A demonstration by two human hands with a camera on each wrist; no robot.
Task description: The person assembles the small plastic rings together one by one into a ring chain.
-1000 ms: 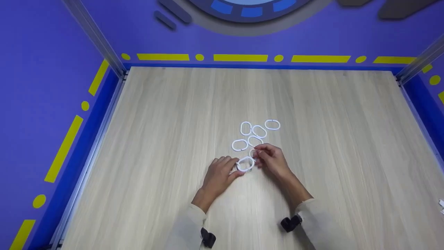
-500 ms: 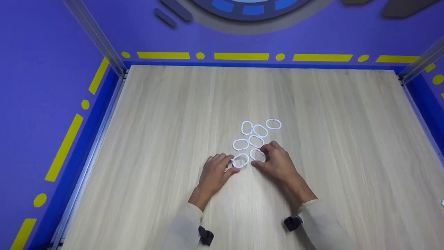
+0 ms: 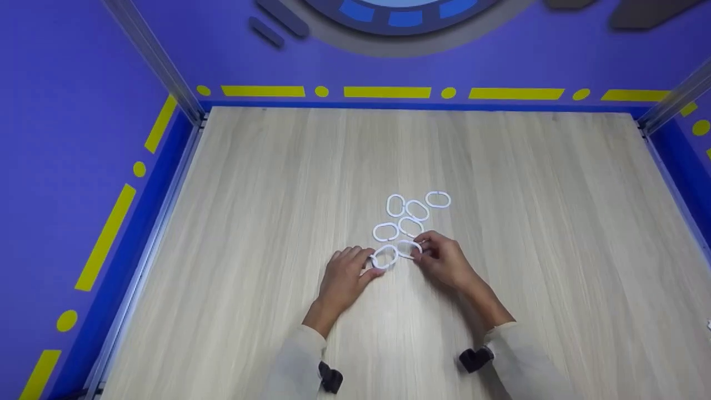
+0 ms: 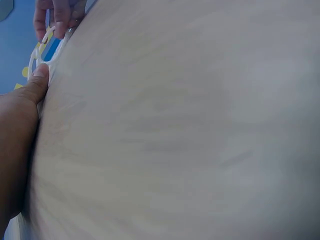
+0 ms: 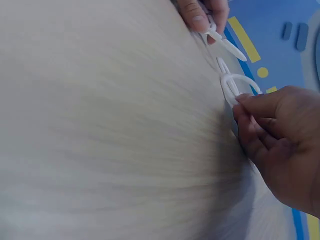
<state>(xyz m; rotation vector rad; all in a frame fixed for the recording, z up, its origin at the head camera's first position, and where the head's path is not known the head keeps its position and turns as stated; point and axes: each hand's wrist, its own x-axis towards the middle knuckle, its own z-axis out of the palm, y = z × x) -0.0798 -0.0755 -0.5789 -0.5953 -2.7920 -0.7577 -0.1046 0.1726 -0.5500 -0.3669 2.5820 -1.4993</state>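
Note:
In the head view my left hand (image 3: pixel 344 278) holds a white oval split ring (image 3: pixel 396 255) between thumb and fingers, at its left end. A bit of white beside the fingertips may be a second ring; I cannot tell. My right hand (image 3: pixel 447 264) pinches another white oval ring (image 3: pixel 410 241) by its right end, thumb against fingertips. The right wrist view shows this pinched ring (image 5: pixel 225 90) tilted up off the table, close to the left hand's ring (image 5: pixel 232 49). Whether the two rings touch is unclear. Several similar rings (image 3: pixel 375 232) lie flat just beyond both hands.
A light wood-grain table (image 3: pixel 278 183) lies under everything. Blue panels (image 3: pixel 66 139) with yellow markings stand at its back and sides, joined by metal posts (image 3: pixel 161 66). A small white thing (image 3: pixel 709 324) shows at the far right edge.
My left hand has shifted slightly left with its ring. My right hand first reached over the nearest loose ring, then spanned it, and now pinches it by the right end, close to the left hand's ring.

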